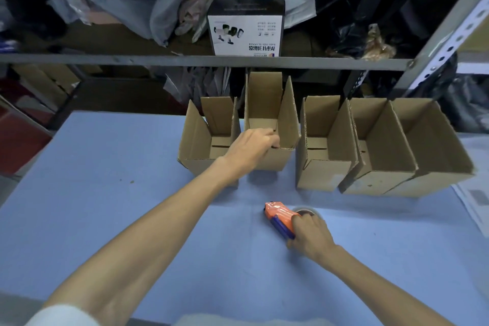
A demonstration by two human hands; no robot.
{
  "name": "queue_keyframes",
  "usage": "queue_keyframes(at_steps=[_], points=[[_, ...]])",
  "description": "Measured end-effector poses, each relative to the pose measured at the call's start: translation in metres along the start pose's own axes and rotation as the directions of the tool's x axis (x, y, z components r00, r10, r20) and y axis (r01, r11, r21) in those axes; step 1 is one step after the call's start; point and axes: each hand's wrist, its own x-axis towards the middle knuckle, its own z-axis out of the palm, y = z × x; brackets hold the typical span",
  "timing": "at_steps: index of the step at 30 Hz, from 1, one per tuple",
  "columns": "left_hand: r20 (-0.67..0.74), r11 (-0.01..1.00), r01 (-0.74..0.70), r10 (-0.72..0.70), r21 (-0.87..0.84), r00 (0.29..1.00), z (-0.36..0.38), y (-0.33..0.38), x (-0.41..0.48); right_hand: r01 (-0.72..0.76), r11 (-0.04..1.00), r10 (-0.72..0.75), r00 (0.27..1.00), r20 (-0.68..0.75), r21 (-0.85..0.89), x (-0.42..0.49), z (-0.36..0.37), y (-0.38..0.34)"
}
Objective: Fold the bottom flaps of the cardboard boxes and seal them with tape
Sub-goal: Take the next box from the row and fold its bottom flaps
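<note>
Open cardboard boxes in a row, tape dispenser in front.

Five plain brown boxes stand upright along the far edge of the blue worktop (105,193), top flaps raised. The leftmost box (203,145) touches the second box (272,127), which sits higher than the others, its front rim gripped. The third box (322,151), fourth box (375,153) and fifth box (434,145) lean together at the right. An orange and blue tape dispenser (280,216) lies nearer, well apart from the row.

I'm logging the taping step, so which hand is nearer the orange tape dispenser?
Right. The right hand grips the orange tape dispenser on the blue table; the left hand is farther back, holding a cardboard box.
</note>
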Motion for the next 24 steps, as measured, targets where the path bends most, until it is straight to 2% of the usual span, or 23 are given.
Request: queue_keyframes(at_steps=[3,5,6,7,8,9,10,11,12,15,16,18,21,22,24], points=[[-0.046,1.0,0.003,-0.004,-0.011,0.999,-0.006,0.006,-0.002,-0.008,0.999,0.008,1.0,0.0,-0.034,0.0,-0.01,-0.005],[-0.073,1.0,0.02,-0.02,-0.008,0.997,-0.012,0.009,-0.002,-0.108,0.992,0.107,0.994,-0.019,-0.068,0.002,-0.024,-0.01],[-0.076,1.0,0.018,-0.019,-0.004,0.997,-0.015,0.012,-0.001,-0.154,0.985,0.146,0.985,-0.094,-0.076,0.005,-0.036,-0.012],[-0.07,1.0,0.011,-0.011,0.003,0.997,-0.02,0.014,-0.002,-0.14,0.989,0.124,0.957,-0.261,-0.046,0.009,-0.049,-0.014],[-0.063,1.0,0.001,0.0,0.013,0.998,-0.024,0.018,-0.002,-0.1,0.995,0.091,0.879,-0.468,0.008,0.012,-0.064,-0.016],[-0.058,1.0,-0.007,0.008,0.018,0.998,-0.029,0.021,-0.003,-0.03,0.998,0.058,0.757,-0.651,0.054,0.015,-0.084,-0.021],[-0.061,1.0,-0.008,0.009,0.011,0.998,-0.034,0.024,-0.004,0.039,0.997,0.027,0.649,-0.761,0.069,0.018,-0.105,-0.026],[-0.073,1.0,-0.003,0.003,-0.008,0.997,-0.038,0.027,-0.004,0.098,0.993,-0.004,0.614,-0.79,0.071,0.021,-0.124,-0.03],[-0.092,0.999,0.006,-0.009,-0.036,0.996,-0.043,0.03,-0.005,0.143,0.987,-0.034,0.633,-0.774,0.074,0.025,-0.143,-0.032],[-0.15,0.995,0.059,-0.07,-0.079,0.986,-0.056,0.04,-0.011,0.189,0.962,-0.039,0.812,-0.582,0.199,0.031,-0.18,-0.04],[-0.178,0.993,0.068,-0.084,-0.098,0.98,-0.061,0.044,-0.014,0.176,0.957,-0.024,0.842,-0.539,0.232,0.029,-0.187,-0.043],[-0.244,0.985,0.04,-0.08,-0.167,0.967,-0.072,0.052,-0.022,0.209,0.947,-0.032,0.819,-0.573,0.246,0.022,-0.203,-0.044],[-0.368,0.945,-0.091,-0.033,-0.314,0.929,-0.093,0.056,-0.04,0.351,0.916,-0.136,0.726,-0.674,0.193,-0.002,-0.228,-0.046],[-0.4,0.926,-0.134,-0.02,-0.352,0.916,-0.099,0.057,-0.047,0.368,0.907,-0.136,0.717,-0.683,0.205,-0.01,-0.236,-0.047],[-0.42,0.905,-0.193,0.018,-0.378,0.907,-0.108,0.056,-0.059,0.361,0.89,-0.1,0.751,-0.652,0.279,-0.024,-0.25,-0.05]])
